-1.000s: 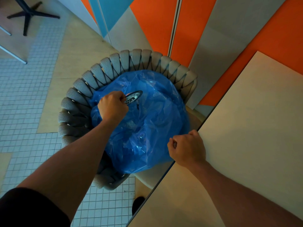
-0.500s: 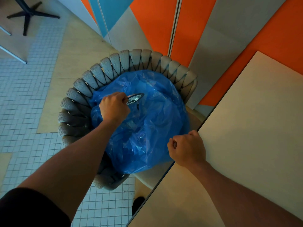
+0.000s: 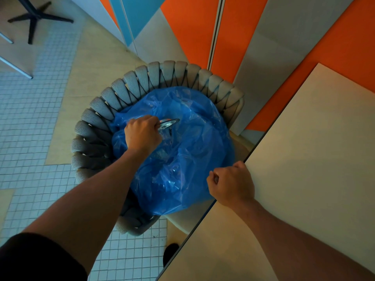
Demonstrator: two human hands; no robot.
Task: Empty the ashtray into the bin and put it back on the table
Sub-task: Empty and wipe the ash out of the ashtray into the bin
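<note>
My left hand (image 3: 143, 134) grips a shiny metal ashtray (image 3: 169, 123) by its rim and holds it tilted over the open blue bin bag (image 3: 188, 155). The bag sits on a grey woven chair (image 3: 113, 98) beside the table. My right hand (image 3: 233, 184) is a closed fist resting on the near left edge of the beige table (image 3: 304, 159), with nothing visible in it. Most of the ashtray is hidden behind my left fingers.
An orange, grey and blue panelled wall (image 3: 253, 37) runs behind the chair and table. The floor has small white tiles (image 3: 24, 118) and beige patches. A black star-shaped table base (image 3: 34, 16) stands at the far left. My dark shoe tip (image 3: 170, 252) shows under the table edge.
My left hand has shifted slightly down and right over the bag, and the ashtray has tipped further on edge. My right hand has stayed on the table edge.
</note>
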